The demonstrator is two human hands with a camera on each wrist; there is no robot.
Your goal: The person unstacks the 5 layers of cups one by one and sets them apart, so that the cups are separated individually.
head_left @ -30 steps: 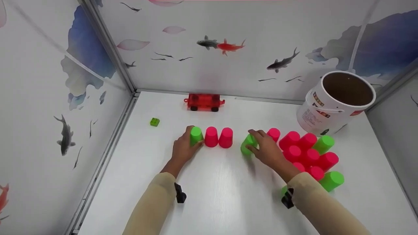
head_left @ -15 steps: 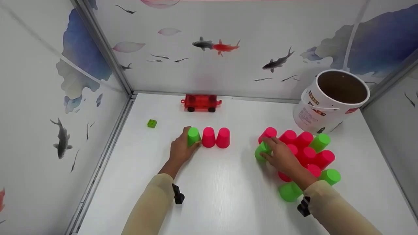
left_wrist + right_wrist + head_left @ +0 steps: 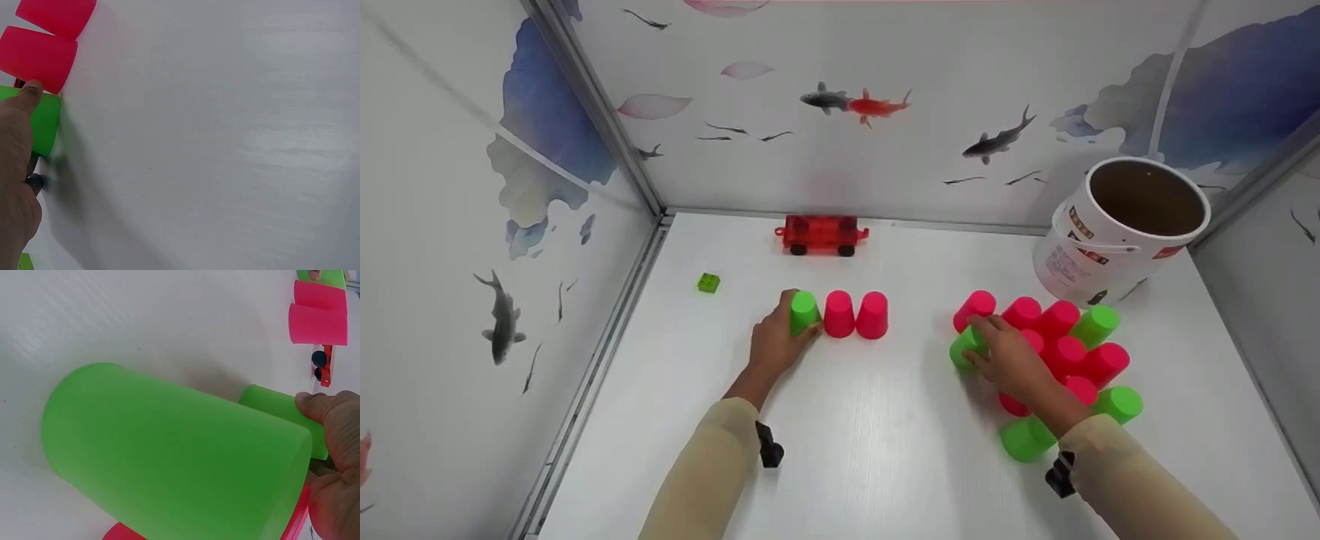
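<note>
My left hand (image 3: 771,341) grips an upside-down green cup (image 3: 804,311), its thumb along the near side in the left wrist view. Right of that cup, two pink cups (image 3: 839,315) stand upside down in the same row. My right hand (image 3: 1016,364) holds a second green cup (image 3: 966,349) between thumb and fingers, at the left side of a cluster of pink cups (image 3: 1065,356). One pink cup (image 3: 975,309) stands just behind the held cup. In the right wrist view, another green cup (image 3: 174,450) fills the foreground and the held one shows beyond it.
More green cups (image 3: 1119,405) stand around the cluster's edge. A white bucket (image 3: 1072,262) is at the back right. Near the back wall sits a red toy wagon (image 3: 821,235), with a small green block (image 3: 709,283) to its left on the white table (image 3: 855,465).
The right hand has carried its green cup rightward, from the middle of the table to the side of the cluster, then nearly stopped. The left hand keeps its hold in the same place.
</note>
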